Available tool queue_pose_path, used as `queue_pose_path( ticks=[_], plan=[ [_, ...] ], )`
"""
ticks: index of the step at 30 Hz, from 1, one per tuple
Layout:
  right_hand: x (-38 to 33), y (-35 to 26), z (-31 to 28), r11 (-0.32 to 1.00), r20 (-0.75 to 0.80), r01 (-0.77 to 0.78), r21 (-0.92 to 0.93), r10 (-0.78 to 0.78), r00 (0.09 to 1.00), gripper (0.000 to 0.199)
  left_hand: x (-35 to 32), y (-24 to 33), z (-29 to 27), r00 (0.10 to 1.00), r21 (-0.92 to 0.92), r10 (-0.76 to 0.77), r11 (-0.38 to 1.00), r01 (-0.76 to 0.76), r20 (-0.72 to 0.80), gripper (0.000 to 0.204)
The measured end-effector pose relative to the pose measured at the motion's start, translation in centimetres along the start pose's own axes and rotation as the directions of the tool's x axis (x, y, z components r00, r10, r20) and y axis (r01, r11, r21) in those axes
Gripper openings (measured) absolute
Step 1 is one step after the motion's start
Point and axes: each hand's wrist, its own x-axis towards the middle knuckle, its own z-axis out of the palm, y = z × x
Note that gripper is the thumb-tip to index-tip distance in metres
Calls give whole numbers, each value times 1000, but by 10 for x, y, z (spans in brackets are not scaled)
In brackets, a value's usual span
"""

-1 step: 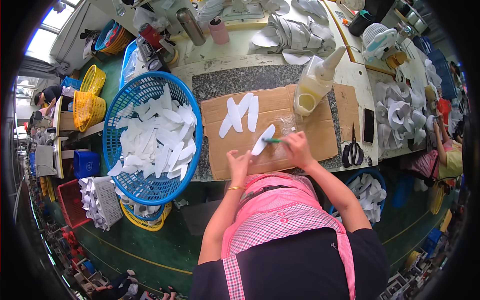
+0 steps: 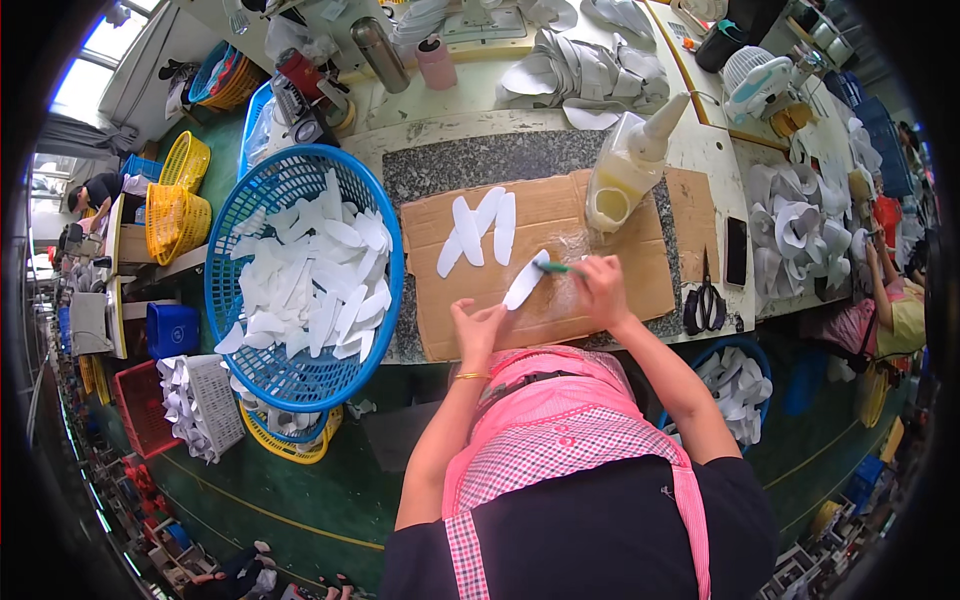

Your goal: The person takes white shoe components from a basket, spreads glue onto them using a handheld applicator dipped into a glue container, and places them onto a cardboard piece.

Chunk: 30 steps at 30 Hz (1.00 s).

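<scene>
At the centre of the frame, a single white strip (image 2: 524,283) lies aslant on a flattened sheet of cardboard (image 2: 440,322), its lower end toward the left hand (image 2: 478,328). That hand has its fingertips at the strip's lower end, most likely to keep it from sliding; whether they pinch it or only press it down, I cannot tell. The right hand (image 2: 603,290) is closed around a green-handled brush (image 2: 556,267), its head at the strip's upper end — a grip close to the head, seemingly for control over so narrow a piece.

Three more strips (image 2: 506,228) lie just above and to the left, two of them crossed, apart from the one at the fingers and within easy reach. The cardboard probably shields the speckled slab (image 2: 430,165) beneath it. A squat bottle (image 2: 625,180) with a tapering spout stands at the cardboard's upper right, near the brush hand and presumably handy for it.

On the left of the frame, a blue basket (image 2: 398,262) holds a loose heap of similar white pieces (image 2: 310,270), on the left hand's side. Black scissors (image 2: 705,307) and a dark phone (image 2: 737,252) lie right of the cardboard, seemingly out of the way.
</scene>
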Motion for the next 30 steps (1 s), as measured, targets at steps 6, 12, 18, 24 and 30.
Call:
queue_pose_path(
  ticks=[6,12,18,24,30],
  plan=[
    [28,-10,-21,912,-289,-358,201,404,868,6,-17,87,-7,810,331,575,747,-577,116,39],
    [-14,-32,3,979,196,-110,172,75,978,5,-2,43,-11,318,368,673,72,-927,668,16],
    [-4,-13,-5,986,4,-1,-167,2,1000,9,5,18,-7,329,398,763,102,-912,557,24],
    [-23,-36,-4,953,256,291,77,-301,918,9,8,21,-12,291,425,786,39,-904,545,32],
    [13,7,-18,985,-46,-133,-113,129,991,4,18,18,-15,323,440,763,56,-896,561,33]
  ],
)
